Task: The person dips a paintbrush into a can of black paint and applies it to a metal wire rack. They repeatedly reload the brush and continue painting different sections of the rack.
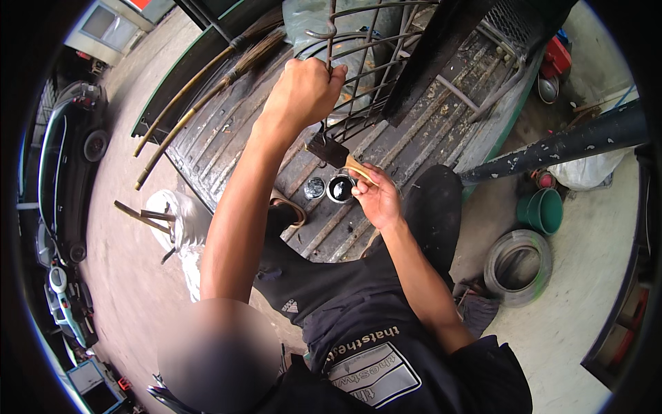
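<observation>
My left hand [305, 85] is closed around an upright metal rod of a wire rack [362, 77], just below a bent hook. In my right hand [380, 196] is a flat paintbrush [357, 166] by its pale wooden handle. Its dark, paint-coated bristles lie against the rod's lower end, beneath my left fist. Close to my right fingertips stands a small open can [341, 189] of black paint. Beside the can lies its round lid [314, 188], smeared dark. Both sit on a ribbed metal truck bed [331, 227].
Two stick brooms [222, 85] lie at the left of the bed. A white sack [181, 212] with sticks stands on the floor. To the right are a black post [558, 150], green bucket [540, 211] and tyre [517, 268]. A dark beam [429, 62] slants over the bed.
</observation>
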`<state>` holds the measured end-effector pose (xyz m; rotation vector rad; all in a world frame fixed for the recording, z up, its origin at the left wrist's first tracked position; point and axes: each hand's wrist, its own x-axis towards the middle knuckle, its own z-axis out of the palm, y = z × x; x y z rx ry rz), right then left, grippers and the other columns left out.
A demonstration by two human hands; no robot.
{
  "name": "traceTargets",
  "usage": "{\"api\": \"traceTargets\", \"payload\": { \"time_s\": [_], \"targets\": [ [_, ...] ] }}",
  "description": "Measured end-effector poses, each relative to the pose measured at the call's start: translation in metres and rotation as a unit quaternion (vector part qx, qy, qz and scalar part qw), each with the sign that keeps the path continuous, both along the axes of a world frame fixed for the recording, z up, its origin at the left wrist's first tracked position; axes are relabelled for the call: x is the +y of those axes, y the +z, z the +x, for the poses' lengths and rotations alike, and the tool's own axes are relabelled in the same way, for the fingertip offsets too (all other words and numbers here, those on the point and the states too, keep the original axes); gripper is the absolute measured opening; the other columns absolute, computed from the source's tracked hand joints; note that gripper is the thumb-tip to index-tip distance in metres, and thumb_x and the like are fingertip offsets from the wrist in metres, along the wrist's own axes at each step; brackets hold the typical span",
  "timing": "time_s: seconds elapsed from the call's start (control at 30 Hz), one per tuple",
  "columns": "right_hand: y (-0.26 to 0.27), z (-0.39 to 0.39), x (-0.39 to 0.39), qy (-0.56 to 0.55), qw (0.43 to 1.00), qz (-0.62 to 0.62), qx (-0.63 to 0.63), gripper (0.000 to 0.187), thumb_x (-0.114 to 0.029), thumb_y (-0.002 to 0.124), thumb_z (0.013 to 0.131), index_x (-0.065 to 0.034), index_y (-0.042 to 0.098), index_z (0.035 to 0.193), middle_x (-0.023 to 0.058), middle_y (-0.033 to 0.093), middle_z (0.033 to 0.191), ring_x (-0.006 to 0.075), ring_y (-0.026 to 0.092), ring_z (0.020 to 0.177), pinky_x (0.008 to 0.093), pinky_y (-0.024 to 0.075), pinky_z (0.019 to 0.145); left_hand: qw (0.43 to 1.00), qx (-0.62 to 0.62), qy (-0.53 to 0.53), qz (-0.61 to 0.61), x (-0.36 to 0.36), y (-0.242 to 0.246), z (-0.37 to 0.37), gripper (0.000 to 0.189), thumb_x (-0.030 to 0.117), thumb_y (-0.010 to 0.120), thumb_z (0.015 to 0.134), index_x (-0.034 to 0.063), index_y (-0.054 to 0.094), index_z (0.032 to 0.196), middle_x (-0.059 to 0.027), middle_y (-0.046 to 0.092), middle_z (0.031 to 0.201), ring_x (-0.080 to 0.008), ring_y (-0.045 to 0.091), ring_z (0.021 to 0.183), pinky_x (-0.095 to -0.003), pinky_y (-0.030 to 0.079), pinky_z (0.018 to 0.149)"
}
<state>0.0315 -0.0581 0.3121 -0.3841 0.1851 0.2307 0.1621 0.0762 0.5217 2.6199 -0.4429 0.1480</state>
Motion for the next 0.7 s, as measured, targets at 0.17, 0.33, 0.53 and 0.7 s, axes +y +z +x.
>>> {"api": "traceTargets", "payload": {
  "time_s": [0.17,0.33,0.53,0.7],
  "targets": [
    [0.005,0.01,0.009,0.014,0.999,0.022,-0.045,0.024,-0.014,0.055,0.089,-0.006,0.06,0.111,0.0199,0.062,0.108,0.0094,0.051,0.068,0.0267,0.0408,0.071,1.0,-0.015,0.0,0.005,0.002,0.003,-0.003,0.05,0.031,0.052,0.089,-0.0082,0.059,0.06,-0.0293,0.055,0.058,-0.0451,0.059,0.063,-0.0475,0.05,0.063],
    [0.013,0.0,-0.007,0.013,0.999,0.009,-0.039,0.027,-0.011,0.055,0.088,-0.0027,0.058,0.113,0.0214,0.062,0.108,0.0098,0.049,0.068,0.0269,0.0408,0.071,1.0,-0.02,0.015,0.002,0.001,0.003,-0.003,0.05,0.03,0.052,0.09,-0.0085,0.059,0.059,-0.0291,0.053,0.056,-0.0447,0.059,0.062,-0.0477,0.05,0.061],
    [0.038,-0.016,-0.035,-0.03,0.994,-0.107,-0.021,0.027,-0.008,0.054,0.087,0.0023,0.057,0.112,0.0233,0.062,0.105,0.0112,0.049,0.067,0.0283,0.041,0.071,0.999,-0.029,0.016,-0.006,0.002,0.001,-0.003,0.049,0.033,0.053,0.09,-0.0075,0.06,0.061,-0.0268,0.053,0.054,-0.042,0.058,0.057,-0.0442,0.048,0.057],
    [0.074,-0.032,-0.043,-0.096,0.946,-0.301,-0.068,0.026,-0.006,0.054,0.086,0.0066,0.057,0.109,0.0224,0.063,0.098,0.0117,0.051,0.07,0.0251,0.0404,0.068,0.999,-0.049,0.012,-0.011,0.005,-0.003,-0.002,0.05,0.033,0.053,0.09,-0.0076,0.058,0.061,-0.0257,0.05,0.05,-0.0427,0.055,0.054,-0.0438,0.046,0.054]
  ]
}}
